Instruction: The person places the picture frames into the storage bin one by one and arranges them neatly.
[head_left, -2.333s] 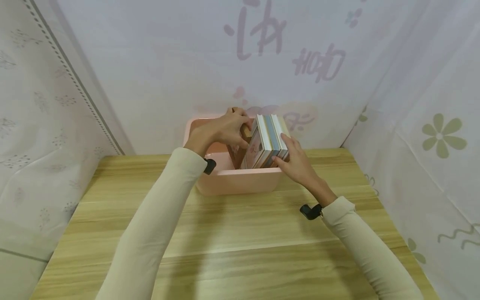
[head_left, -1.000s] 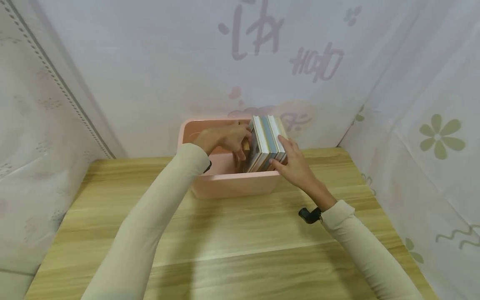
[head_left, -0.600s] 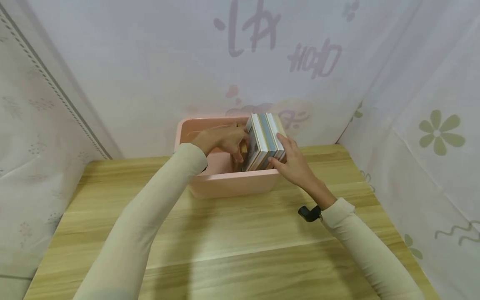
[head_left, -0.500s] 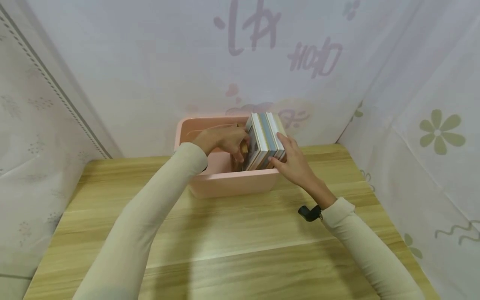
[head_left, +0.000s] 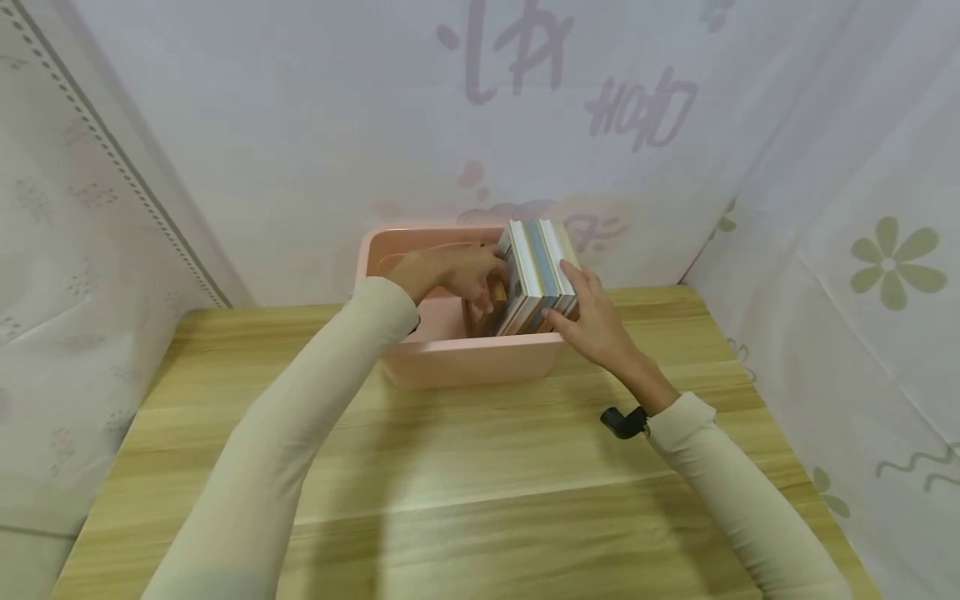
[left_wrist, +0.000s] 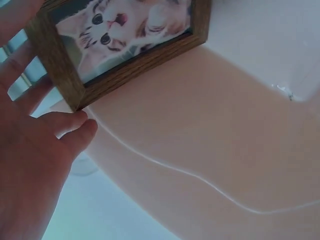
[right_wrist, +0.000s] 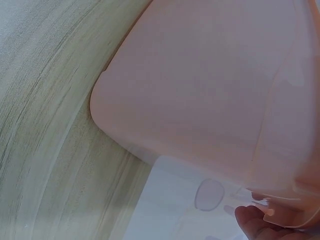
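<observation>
My left hand (head_left: 463, 275) reaches into a pink plastic bin (head_left: 465, 363) and grips a brown wooden picture frame (left_wrist: 145, 64). A cat photo (left_wrist: 120, 25) fills the frame, seen sideways in the left wrist view; in the head view the frame stands just left of a row of books. These books (head_left: 534, 258), with white, blue and cream edges, stand leaning in the bin's right end. My right hand (head_left: 596, 323) holds them at their right side, thumb at the front edges and index finger near the top. Its other fingertips (right_wrist: 250, 220) show at the bin's rim in the right wrist view.
The bin stands on a wood-grain table (head_left: 480, 467), near its back edge. Behind it hangs a pale printed cloth (head_left: 300, 150), with more cloth at both sides. The bin's left part shows bare pink floor (head_left: 435, 323).
My left hand has lowered the picture frame deeper into the bin, beside the books, and it stands less tilted. My right hand stays at the books. The head view has shifted slightly.
</observation>
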